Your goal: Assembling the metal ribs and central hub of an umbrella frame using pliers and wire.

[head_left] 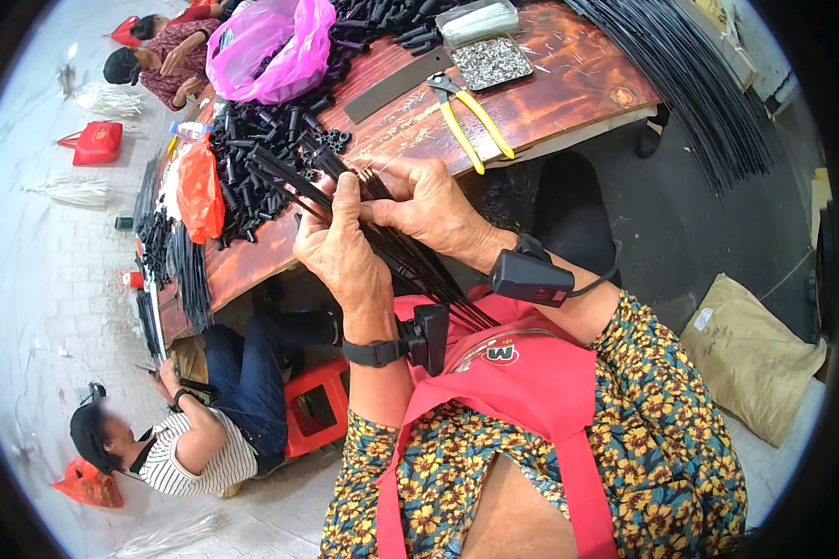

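A bundle of thin black rods point(429, 284) slants from my lap up over the table's near edge. My left hand point(352, 247) is closed around the bundle near its upper ends, thumb pointing up. Across from it, my right hand point(438, 210) is closed at the same rods, its thumb close to the left one. Whether a smaller piece sits between the right fingertips is hidden. Just beyond both hands lies a heap of black tubular plastic parts point(242, 186). Cutting pliers with yellow handles point(471, 121) rest at the table edge, right of my hands.
On the reddish wooden table point(569, 84) are a flat metal blade point(396, 88), a tray of small metal pieces point(494, 63), a clear box point(478, 20), and pink point(270, 51) and orange point(200, 191) bags. Long black rods point(690, 84) overhang right. A person point(205, 438) sits left; others work farther back.
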Demonstrator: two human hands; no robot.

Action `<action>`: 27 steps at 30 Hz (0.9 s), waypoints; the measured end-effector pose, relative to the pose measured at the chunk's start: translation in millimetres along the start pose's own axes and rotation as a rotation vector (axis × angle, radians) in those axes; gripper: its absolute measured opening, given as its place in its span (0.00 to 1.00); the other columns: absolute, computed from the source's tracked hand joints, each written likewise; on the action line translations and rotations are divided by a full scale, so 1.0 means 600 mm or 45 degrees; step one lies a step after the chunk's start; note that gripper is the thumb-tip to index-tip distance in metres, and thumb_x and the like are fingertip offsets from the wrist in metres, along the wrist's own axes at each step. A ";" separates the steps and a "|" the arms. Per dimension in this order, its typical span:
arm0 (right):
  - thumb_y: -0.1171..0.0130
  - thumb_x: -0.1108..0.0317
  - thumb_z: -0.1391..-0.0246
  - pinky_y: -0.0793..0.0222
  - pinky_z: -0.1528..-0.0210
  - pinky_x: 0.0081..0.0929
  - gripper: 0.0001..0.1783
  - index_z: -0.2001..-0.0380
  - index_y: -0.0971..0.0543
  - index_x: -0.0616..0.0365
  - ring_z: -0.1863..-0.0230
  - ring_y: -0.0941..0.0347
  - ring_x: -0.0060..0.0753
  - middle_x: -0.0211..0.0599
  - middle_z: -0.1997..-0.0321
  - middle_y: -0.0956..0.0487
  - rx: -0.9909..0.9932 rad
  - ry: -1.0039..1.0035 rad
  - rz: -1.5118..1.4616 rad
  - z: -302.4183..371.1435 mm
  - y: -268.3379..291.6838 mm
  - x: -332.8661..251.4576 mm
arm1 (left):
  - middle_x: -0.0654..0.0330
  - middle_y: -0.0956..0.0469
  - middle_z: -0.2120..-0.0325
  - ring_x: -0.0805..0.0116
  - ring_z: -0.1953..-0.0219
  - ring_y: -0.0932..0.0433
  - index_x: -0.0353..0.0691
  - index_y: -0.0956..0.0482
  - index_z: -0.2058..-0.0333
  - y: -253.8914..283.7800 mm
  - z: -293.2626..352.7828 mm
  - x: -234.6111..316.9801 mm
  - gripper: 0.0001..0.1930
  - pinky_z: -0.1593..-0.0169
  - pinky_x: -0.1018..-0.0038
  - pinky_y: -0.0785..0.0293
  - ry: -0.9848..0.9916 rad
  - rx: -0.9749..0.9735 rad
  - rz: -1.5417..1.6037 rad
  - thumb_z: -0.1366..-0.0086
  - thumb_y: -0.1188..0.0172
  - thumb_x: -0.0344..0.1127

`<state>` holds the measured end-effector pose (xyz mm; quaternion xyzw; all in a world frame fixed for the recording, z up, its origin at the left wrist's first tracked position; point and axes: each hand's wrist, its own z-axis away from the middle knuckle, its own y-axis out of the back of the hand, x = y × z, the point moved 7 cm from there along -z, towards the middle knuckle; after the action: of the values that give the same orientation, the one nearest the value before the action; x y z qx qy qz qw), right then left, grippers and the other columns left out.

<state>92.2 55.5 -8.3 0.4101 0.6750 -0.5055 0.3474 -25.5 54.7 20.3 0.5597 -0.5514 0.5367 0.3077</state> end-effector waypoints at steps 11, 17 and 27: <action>0.29 0.65 0.55 0.31 0.70 0.21 0.13 0.76 0.18 0.66 0.76 0.30 0.15 0.29 0.83 0.23 0.179 -0.012 0.368 0.010 0.029 -0.012 | 0.59 0.20 0.70 0.68 0.70 0.20 0.35 0.24 0.62 -0.004 -0.003 -0.024 0.04 0.63 0.75 0.21 0.204 -0.112 0.307 0.36 0.41 0.26; 0.30 0.61 0.53 0.39 0.84 0.14 0.14 0.76 0.17 0.62 0.82 0.32 0.12 0.24 0.83 0.24 -0.063 -0.342 -0.044 0.002 0.032 0.033 | 0.58 0.20 0.69 0.67 0.68 0.20 0.35 0.24 0.60 -0.006 0.005 -0.013 0.07 0.61 0.73 0.22 0.248 -0.158 0.347 0.35 0.42 0.30; 0.34 0.56 0.47 0.42 0.88 0.10 0.16 0.80 0.21 0.56 0.85 0.36 0.09 0.20 0.83 0.29 -0.063 -0.353 -0.010 0.007 0.017 0.040 | 0.59 0.21 0.67 0.68 0.66 0.21 0.35 0.25 0.58 0.017 -0.002 -0.034 0.08 0.59 0.74 0.24 0.334 -0.201 0.429 0.34 0.42 0.31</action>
<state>91.8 58.0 -34.5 0.3250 0.6343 -0.5417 0.4455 -31.6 59.8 -1.2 0.3593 -0.6327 0.6037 0.3258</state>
